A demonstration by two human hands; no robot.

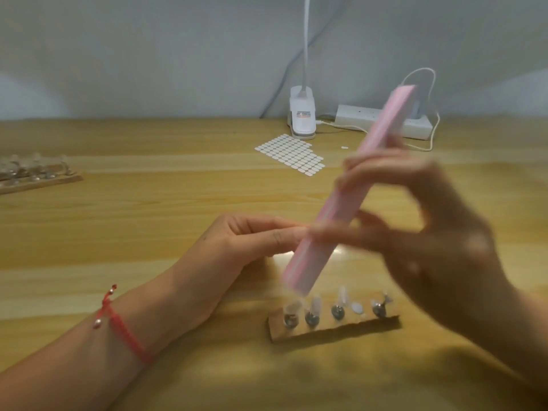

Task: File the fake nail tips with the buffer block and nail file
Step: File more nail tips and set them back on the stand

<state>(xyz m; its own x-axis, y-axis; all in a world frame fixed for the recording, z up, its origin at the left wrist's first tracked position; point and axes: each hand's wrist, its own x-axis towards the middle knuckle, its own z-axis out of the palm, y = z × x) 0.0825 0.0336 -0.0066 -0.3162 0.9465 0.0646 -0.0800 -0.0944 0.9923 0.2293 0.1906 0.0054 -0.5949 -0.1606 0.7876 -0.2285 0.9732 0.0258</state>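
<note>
I have the right hand (pixel 439 232) pinching the pink buffer block (pixel 341 203) around its middle, thumb below and fingers (pixel 385 173) curled over the top. The block is steeply tilted, and its lower end is just over the leftmost nail tip (pixel 292 308) on the wooden stand (pixel 335 327). Blur hides whether it touches. The left hand (pixel 237 247) lies on the counter (pixel 148 218) with its fingers (pixel 275 235) straight and close together, reaching to the block. I cannot tell if they touch it, and they hold nothing.

My worry is the stand. Nothing is bracing it, so I judge that a hard stroke could slide or tip it and spill the other tips standing in the row. The tips look thin and sit on small metal pegs, so sideways pressure from this angle might pop one off or bend it. A grip this far from the working end gives me little control. A swing could clip the neighbouring tip.
</note>
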